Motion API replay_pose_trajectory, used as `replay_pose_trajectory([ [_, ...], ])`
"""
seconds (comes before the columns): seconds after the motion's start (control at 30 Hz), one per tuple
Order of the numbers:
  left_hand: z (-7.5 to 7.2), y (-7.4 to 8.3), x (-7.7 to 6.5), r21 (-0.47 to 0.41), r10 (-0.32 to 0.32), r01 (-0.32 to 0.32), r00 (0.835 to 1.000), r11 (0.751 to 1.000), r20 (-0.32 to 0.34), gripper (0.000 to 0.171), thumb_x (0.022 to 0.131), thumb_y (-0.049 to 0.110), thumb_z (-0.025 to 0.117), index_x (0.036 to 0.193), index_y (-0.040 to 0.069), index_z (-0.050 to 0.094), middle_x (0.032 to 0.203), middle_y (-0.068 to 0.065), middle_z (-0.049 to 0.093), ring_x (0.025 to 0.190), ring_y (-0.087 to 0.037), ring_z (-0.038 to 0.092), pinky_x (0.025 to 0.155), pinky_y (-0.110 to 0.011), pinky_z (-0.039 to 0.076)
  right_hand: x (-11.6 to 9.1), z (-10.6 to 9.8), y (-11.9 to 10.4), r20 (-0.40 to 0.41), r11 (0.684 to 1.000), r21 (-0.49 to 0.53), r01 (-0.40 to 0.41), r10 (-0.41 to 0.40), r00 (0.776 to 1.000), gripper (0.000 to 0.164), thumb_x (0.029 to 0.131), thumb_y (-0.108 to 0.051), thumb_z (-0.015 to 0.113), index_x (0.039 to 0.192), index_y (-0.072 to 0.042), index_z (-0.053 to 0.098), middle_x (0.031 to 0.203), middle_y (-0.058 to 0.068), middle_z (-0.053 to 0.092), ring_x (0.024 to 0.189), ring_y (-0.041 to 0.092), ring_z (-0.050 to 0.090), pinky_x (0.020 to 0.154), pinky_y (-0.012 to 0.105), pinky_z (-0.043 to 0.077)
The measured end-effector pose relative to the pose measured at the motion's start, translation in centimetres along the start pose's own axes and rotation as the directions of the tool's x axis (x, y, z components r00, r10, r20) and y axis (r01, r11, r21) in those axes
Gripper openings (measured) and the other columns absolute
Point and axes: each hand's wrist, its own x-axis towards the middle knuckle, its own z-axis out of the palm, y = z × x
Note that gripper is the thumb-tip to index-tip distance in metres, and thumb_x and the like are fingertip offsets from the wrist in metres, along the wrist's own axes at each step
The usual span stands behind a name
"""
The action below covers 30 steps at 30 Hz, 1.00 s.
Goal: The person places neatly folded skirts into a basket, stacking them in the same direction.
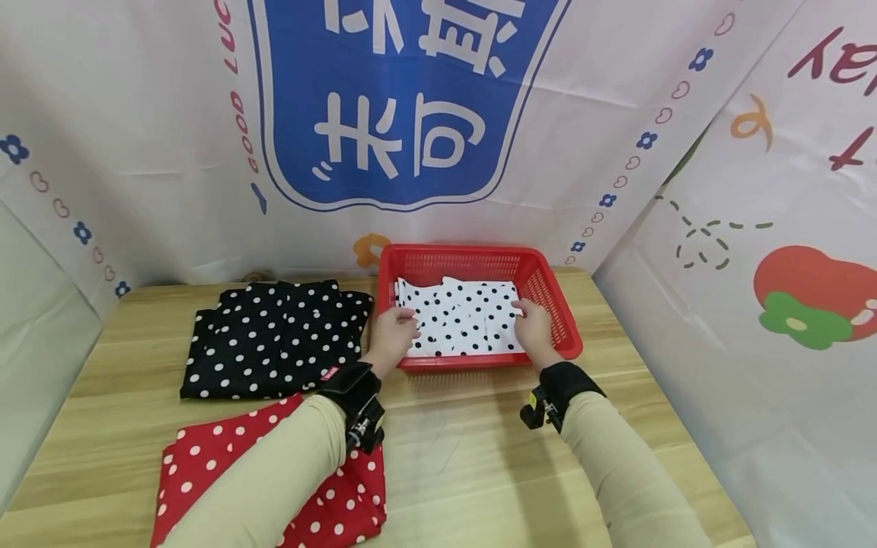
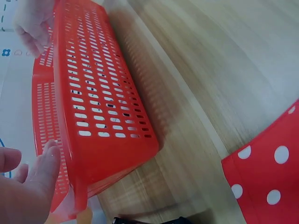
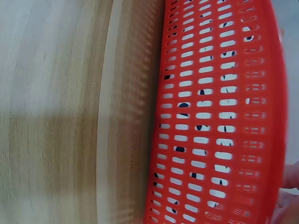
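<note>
A folded white cloth with black dots [image 1: 459,320] lies inside a red plastic basket [image 1: 479,363] at the back of the table. My left hand [image 1: 393,335] reaches over the basket's left front rim, its fingers at the cloth's left edge. In the left wrist view this hand [image 2: 32,182] has relaxed, nearly straight fingers inside the rim. My right hand [image 1: 534,329] is at the cloth's right edge, fingers loosely bent. Only a bit of the right hand [image 3: 289,186] shows past the basket wall [image 3: 201,116] in the right wrist view.
Left of the basket lies a folded black cloth with white dots [image 1: 274,339]. A red cloth with white dots [image 1: 342,495] is nearer, partly under my left forearm. The wooden table [image 1: 466,457] meets a printed white curtain [image 1: 171,213] behind and at the right.
</note>
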Motion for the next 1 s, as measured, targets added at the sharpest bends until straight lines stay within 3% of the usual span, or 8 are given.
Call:
replay_pose_trajectory([
  [0.2, -0.1, 0.2, -0.6, 0.028, 0.017, -0.017, 1.000, 0.999, 0.012, 0.029, 0.098, 0.002, 0.049, 0.123, -0.011, 0.056, 0.113, -0.027, 0.062, 0.100, -0.036, 0.064, 0.089, -0.041, 0.052, -0.7, -0.6, -0.8, 0.041, 1.000, 0.016, -0.005, 0.004, 0.999, 0.037, 0.097, 0.001, 0.051, 0.134, 0.000, 0.055, 0.141, 0.019, 0.048, 0.120, 0.033, 0.049, 0.093, 0.042, 0.050],
  [0.33, -0.2, 0.5, -1.2, 0.094, 0.039, -0.040, 0.999, 0.995, 0.013, 0.033, 0.097, 0.005, 0.050, 0.127, -0.008, 0.056, 0.117, -0.026, 0.062, 0.107, -0.035, 0.061, 0.093, -0.043, 0.050, -1.1, -0.9, -1.2, 0.053, 1.000, -0.004, 0.017, -0.017, 0.998, 0.038, 0.097, -0.002, 0.054, 0.135, -0.002, 0.055, 0.136, 0.019, 0.053, 0.115, 0.032, 0.051, 0.094, 0.042, 0.050],
  [0.57, -0.3, 1.1, -1.9, 0.191, 0.132, -0.135, 0.991, 0.972, 0.028, 0.037, 0.093, 0.002, 0.049, 0.127, -0.010, 0.057, 0.117, -0.025, 0.063, 0.112, -0.035, 0.059, 0.094, -0.043, 0.048, -1.6, -1.3, -1.5, 0.046, 1.000, -0.006, 0.030, -0.030, 0.999, 0.038, 0.097, -0.002, 0.054, 0.135, -0.001, 0.054, 0.135, 0.020, 0.053, 0.106, 0.033, 0.057, 0.084, 0.040, 0.054],
  [0.8, -0.6, 1.0, -2.5, 0.268, 0.195, -0.207, 0.978, 0.941, 0.072, 0.039, 0.094, 0.002, 0.051, 0.131, -0.008, 0.054, 0.128, -0.023, 0.059, 0.121, -0.035, 0.054, 0.102, -0.044, 0.043, -2.2, -1.5, -1.8, 0.053, 0.998, -0.019, 0.061, -0.060, 0.997, 0.038, 0.097, -0.003, 0.056, 0.134, 0.000, 0.055, 0.138, 0.019, 0.052, 0.127, 0.033, 0.047, 0.105, 0.045, 0.040],
  [1.0, -0.9, 0.9, -3.0, 0.290, 0.242, -0.264, 0.964, 0.920, 0.112, 0.042, 0.095, 0.005, 0.054, 0.135, -0.008, 0.051, 0.136, -0.023, 0.053, 0.131, -0.035, 0.045, 0.109, -0.046, 0.035, -2.8, -1.4, -1.8, 0.071, 0.994, -0.041, 0.104, -0.101, 0.992, 0.037, 0.097, -0.004, 0.056, 0.134, 0.001, 0.055, 0.137, 0.019, 0.053, 0.131, 0.033, 0.045, 0.106, 0.046, 0.039],
])
